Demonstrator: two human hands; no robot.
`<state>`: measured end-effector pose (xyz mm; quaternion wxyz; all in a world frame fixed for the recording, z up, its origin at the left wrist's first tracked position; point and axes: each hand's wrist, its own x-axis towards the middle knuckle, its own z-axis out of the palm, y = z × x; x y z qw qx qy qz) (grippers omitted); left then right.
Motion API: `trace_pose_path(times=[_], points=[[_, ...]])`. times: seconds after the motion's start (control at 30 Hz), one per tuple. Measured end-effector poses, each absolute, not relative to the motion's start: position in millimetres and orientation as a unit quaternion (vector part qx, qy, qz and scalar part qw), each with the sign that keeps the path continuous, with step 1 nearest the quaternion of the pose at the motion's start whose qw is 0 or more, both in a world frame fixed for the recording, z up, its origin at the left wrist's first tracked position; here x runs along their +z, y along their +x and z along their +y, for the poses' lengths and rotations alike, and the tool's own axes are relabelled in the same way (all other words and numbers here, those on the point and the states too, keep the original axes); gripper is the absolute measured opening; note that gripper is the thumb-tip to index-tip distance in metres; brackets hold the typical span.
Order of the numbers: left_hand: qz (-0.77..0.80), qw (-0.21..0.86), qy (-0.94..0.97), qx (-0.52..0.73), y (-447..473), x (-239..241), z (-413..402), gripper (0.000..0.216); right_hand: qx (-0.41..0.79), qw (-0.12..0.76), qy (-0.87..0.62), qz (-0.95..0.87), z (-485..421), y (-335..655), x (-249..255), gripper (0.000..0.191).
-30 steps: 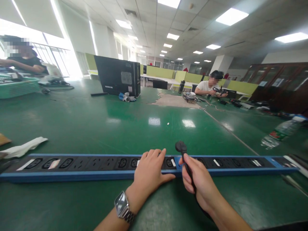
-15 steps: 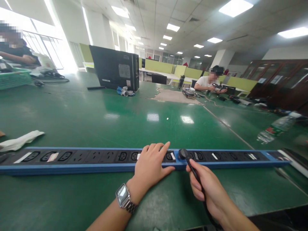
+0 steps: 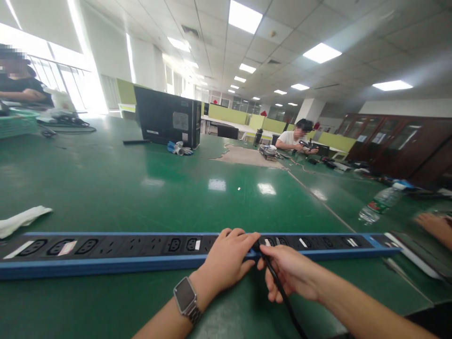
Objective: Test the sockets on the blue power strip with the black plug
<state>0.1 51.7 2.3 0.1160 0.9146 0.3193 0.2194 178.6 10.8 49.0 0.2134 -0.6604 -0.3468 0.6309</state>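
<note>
A long blue power strip (image 3: 116,266) with black sockets lies across the green table. My left hand (image 3: 228,259), with a watch on the wrist, is laid over the strip's middle, its fingers at the far edge and its thumb at the near edge. The index fingertip reaches a black plug, mostly hidden, at the blue section. Just right of it, my right hand (image 3: 287,270) pinches the black power cord (image 3: 280,288) close behind that plug. The cord hangs down toward the lower edge of the view. How the plug sits on the strip is hidden by my fingers.
A black computer case (image 3: 169,117) stands farther back, with gloves (image 3: 179,148) before it. A plastic bottle (image 3: 381,203) and another person's hand (image 3: 436,227) are at right. White paper (image 3: 24,220) lies left. Two people sit across the table.
My left hand has shifted right along the strip, so its index finger now reaches the plug. My right hand still holds the cord. The view has tilted slightly upward, and a person's hand appears at right.
</note>
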Motion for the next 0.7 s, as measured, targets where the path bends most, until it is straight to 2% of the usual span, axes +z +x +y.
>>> trace_pose_path(times=[0.07, 0.1, 0.17, 0.23, 0.3, 0.37, 0.43, 0.6, 0.63, 0.7], points=[[0.328, 0.113, 0.911, 0.221, 1, 3, 53, 0.053, 0.533, 0.183, -0.689, -0.456, 23, 187, 93, 0.032], [0.333, 0.11, 0.91, 0.223, 1, 3, 54, 0.053, 0.438, 0.243, -0.692, -0.52, 28, 190, 119, 0.029], [0.342, 0.104, 0.907, 0.221, 2, 2, 54, 0.053, 0.338, 0.402, -0.597, -0.606, 33, 188, 169, 0.025], [0.351, 0.098, 0.907, 0.211, 3, 1, 54, 0.05, 0.32, 0.567, -0.457, -0.606, 36, 177, 195, 0.038], [0.363, 0.09, 0.905, 0.202, 4, 0, 54, 0.052, 0.364, 0.643, -0.393, -0.548, 41, 159, 186, 0.047], [0.387, 0.076, 0.898, 0.195, 5, -1, 52, 0.057, 0.452, 0.615, -0.439, -0.474, 49, 141, 151, 0.048], [0.407, 0.057, 0.892, 0.186, 7, -2, 51, 0.057, 0.474, 0.588, -0.47, -0.456, 58, 133, 115, 0.045], [0.404, 0.028, 0.898, 0.169, 9, -2, 55, 0.064, 0.434, 0.617, -0.483, -0.445, 26, 176, 77, 0.042], [0.405, 0.029, 0.9, 0.159, 10, -2, 57, 0.068, 0.453, 0.583, -0.519, -0.43, 7, 192, 68, 0.041], [0.402, 0.037, 0.905, 0.135, 11, 0, 63, 0.072, 0.532, 0.446, -0.609, -0.385, -35, 225, 40, 0.05]])
